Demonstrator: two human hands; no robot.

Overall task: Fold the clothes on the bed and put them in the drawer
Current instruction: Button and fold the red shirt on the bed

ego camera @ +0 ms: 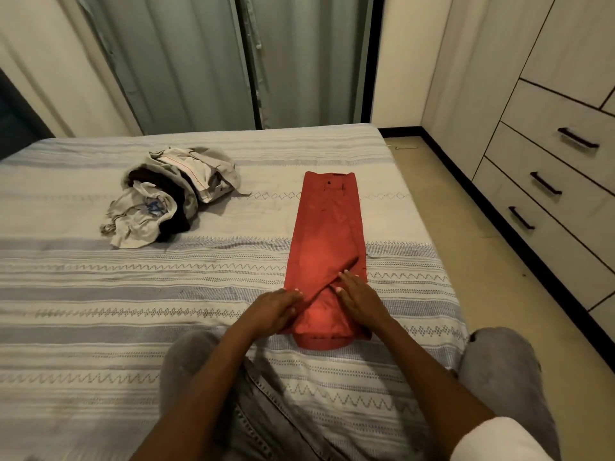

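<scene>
Red trousers (327, 234) lie folded lengthwise on the striped bed (100, 294), waistband at the far end, leg ends toward me. My left hand (276, 311) rests on the near left edge of the trousers with fingers fairly straight. My right hand (361, 297) lies flat on the near right part, fingers straight and pointing up-left. A heap of unfolded clothes (166, 194), grey, white and black, sits on the far left of the bed. The wardrobe's drawers (549, 181) on the right are closed.
My knees in grey jeans (499, 361) are at the bed's near edge. Beige floor (482, 277) runs between bed and wardrobe. Green curtains (216, 61) hang behind the bed. A dark headboard (13, 121) is at the left.
</scene>
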